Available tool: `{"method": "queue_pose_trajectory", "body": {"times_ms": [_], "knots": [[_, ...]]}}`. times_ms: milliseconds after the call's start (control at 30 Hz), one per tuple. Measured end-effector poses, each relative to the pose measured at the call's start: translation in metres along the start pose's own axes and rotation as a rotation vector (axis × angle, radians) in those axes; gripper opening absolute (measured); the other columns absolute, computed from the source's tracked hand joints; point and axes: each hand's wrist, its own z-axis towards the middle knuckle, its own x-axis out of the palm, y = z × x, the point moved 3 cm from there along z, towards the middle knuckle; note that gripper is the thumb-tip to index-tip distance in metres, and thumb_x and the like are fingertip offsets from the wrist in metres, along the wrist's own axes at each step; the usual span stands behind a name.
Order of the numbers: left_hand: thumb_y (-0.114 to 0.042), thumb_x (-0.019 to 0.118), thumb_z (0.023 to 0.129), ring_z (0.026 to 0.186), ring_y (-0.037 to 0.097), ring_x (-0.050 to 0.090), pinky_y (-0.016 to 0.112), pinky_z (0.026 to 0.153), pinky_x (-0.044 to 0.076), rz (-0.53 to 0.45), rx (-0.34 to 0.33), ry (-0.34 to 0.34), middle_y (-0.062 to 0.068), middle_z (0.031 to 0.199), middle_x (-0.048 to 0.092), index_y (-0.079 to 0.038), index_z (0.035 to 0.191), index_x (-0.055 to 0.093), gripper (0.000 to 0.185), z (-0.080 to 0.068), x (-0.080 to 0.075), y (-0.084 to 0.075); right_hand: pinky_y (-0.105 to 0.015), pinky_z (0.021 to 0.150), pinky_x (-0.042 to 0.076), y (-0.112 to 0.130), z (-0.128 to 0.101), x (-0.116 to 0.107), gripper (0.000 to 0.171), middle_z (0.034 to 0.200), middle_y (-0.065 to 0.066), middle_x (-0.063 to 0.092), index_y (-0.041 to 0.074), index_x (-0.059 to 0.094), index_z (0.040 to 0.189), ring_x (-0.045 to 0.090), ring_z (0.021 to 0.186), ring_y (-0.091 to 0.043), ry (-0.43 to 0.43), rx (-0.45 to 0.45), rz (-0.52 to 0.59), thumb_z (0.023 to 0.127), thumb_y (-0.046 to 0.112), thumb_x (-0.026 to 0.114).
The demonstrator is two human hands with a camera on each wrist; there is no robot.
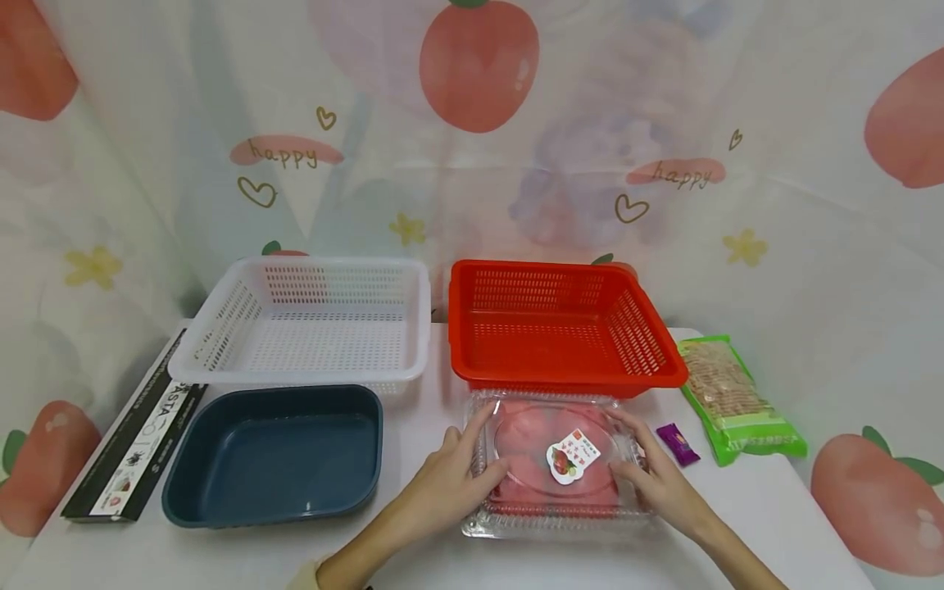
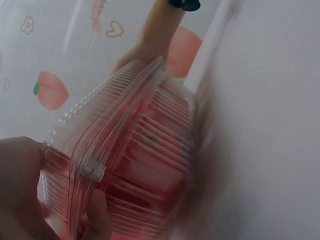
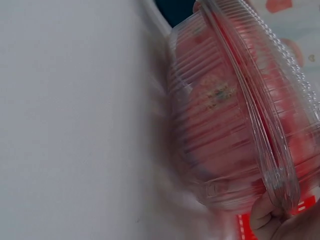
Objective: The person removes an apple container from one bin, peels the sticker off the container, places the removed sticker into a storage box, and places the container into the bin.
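A clear plastic clamshell box (image 1: 509, 524) of round pinkish-red fruit, which look like tomatoes, is at the front of the table, close before the red basket. Its lid is down and carries a white label (image 1: 574, 456) with a fruit picture. My left hand (image 1: 453, 483) grips the box's left side, and my right hand (image 1: 660, 483) holds the opposite side. In the left wrist view, fingers lie on both sides of the rim of the box (image 2: 150, 160). The right wrist view has fingertips (image 3: 262, 215) under the rim, with a fruit's stem scar (image 3: 220, 95) showing through the wall.
Behind the box stands a red basket (image 1: 534, 383), with a white basket (image 1: 302, 378) to its left. A dark blue basin (image 1: 273, 459) and a long black pasta box (image 1: 136, 442) are at the left. On the right lie a purple packet (image 1: 678, 444) and a green-edged bag (image 1: 726, 393).
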Motion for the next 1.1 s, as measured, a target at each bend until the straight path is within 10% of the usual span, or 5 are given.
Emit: {"method": "queue_pose_trajectory", "body": {"times_ms": [300, 533, 900, 1100], "knots": [[-0.057, 0.055, 0.089, 0.063, 0.020, 0.054, 0.033, 0.054, 0.041, 0.002, -0.004, 0.006, 0.012, 0.099, 0.051, -0.050, 0.148, 0.020, 0.070, 0.009, -0.003, 0.009, -0.049, 0.095, 0.042, -0.013, 0.011, 0.002, 0.059, 0.155, -0.006, 0.025, 0.018, 0.023, 0.151, 0.018, 0.127, 0.024, 0.067, -0.039, -0.050, 0.098, 0.014, 0.049], [-0.055, 0.054, 0.090, 0.062, 0.020, 0.053, 0.033, 0.053, 0.041, 0.016, 0.004, 0.017, 0.010, 0.096, 0.050, -0.050, 0.149, 0.019, 0.069, 0.012, -0.005, 0.013, -0.082, 0.096, 0.018, -0.007, 0.017, -0.003, 0.066, 0.157, -0.017, 0.014, 0.022, 0.014, 0.151, 0.006, 0.145, -0.041, 0.191, 0.056, -0.030, 0.097, 0.022, 0.052], [-0.059, 0.052, 0.089, 0.066, 0.018, 0.056, 0.032, 0.055, 0.043, 0.160, 0.029, 0.008, 0.012, 0.099, 0.057, -0.046, 0.151, 0.020, 0.070, 0.012, -0.007, 0.018, -0.082, 0.098, 0.015, -0.007, 0.024, -0.006, 0.075, 0.158, -0.016, 0.000, 0.021, 0.001, 0.150, -0.006, 0.144, -0.047, 0.312, 0.202, -0.001, 0.096, 0.033, 0.052], [-0.057, 0.049, 0.091, 0.064, 0.018, 0.056, 0.032, 0.055, 0.042, 0.393, 0.049, -0.039, 0.008, 0.088, 0.065, -0.043, 0.148, 0.032, 0.062, 0.011, -0.010, 0.009, -0.083, 0.099, 0.013, -0.009, 0.023, -0.009, 0.076, 0.159, -0.015, -0.005, 0.022, -0.002, 0.151, -0.011, 0.145, -0.047, 0.333, 0.238, 0.006, 0.097, 0.035, 0.050]]}}
